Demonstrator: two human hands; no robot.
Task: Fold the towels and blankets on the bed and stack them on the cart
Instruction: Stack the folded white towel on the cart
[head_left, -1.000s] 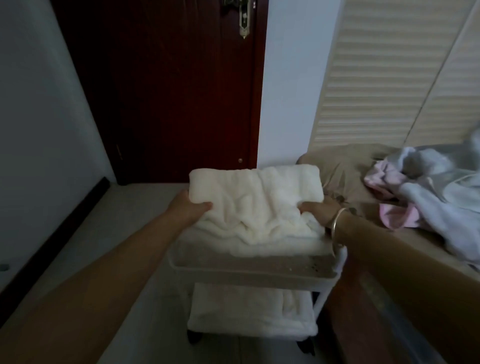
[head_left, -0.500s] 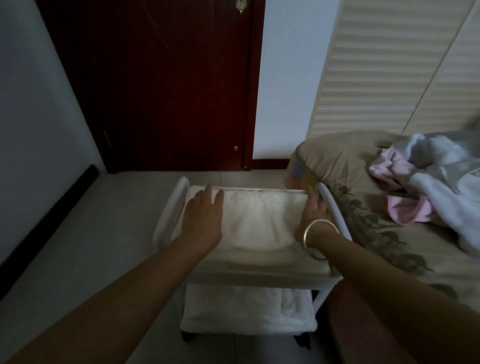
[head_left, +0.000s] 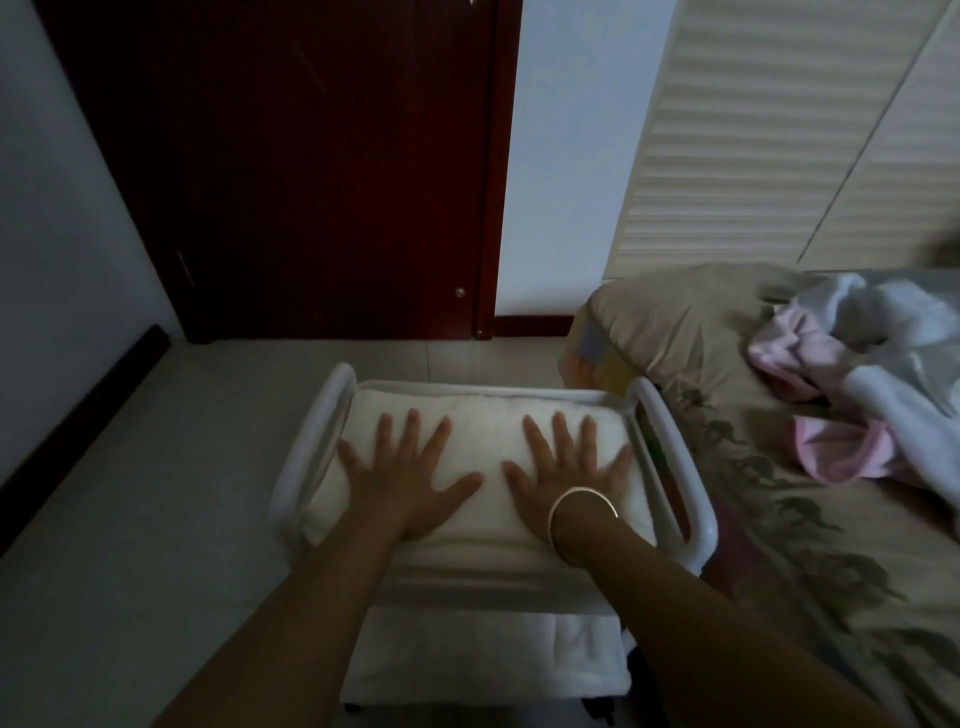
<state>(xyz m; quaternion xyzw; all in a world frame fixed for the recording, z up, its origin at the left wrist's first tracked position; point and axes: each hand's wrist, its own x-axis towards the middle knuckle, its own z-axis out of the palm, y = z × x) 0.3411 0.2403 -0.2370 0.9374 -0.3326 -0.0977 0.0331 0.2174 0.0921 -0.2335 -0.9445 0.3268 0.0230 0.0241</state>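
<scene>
On the cart (head_left: 311, 452), the left hand (head_left: 405, 483) lies flat, fingers spread, gripping nothing, pressing the folded white towel (head_left: 483, 441) that fills the top tray rail to rail. The right hand (head_left: 566, 478) does likewise. The towel looks plush, light and floppy; best lifted from beneath its folded edges. Unfolded blankets (head_left: 862, 374) wait near the bed's (head_left: 769, 519) right edge.

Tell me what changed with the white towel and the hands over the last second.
The folded white towel went down onto the cart's top shelf. The left hand and right hand let go and now press flat, fingers spread. The lower-shelf towel and the unfolded pile on the bed stayed put.
</scene>
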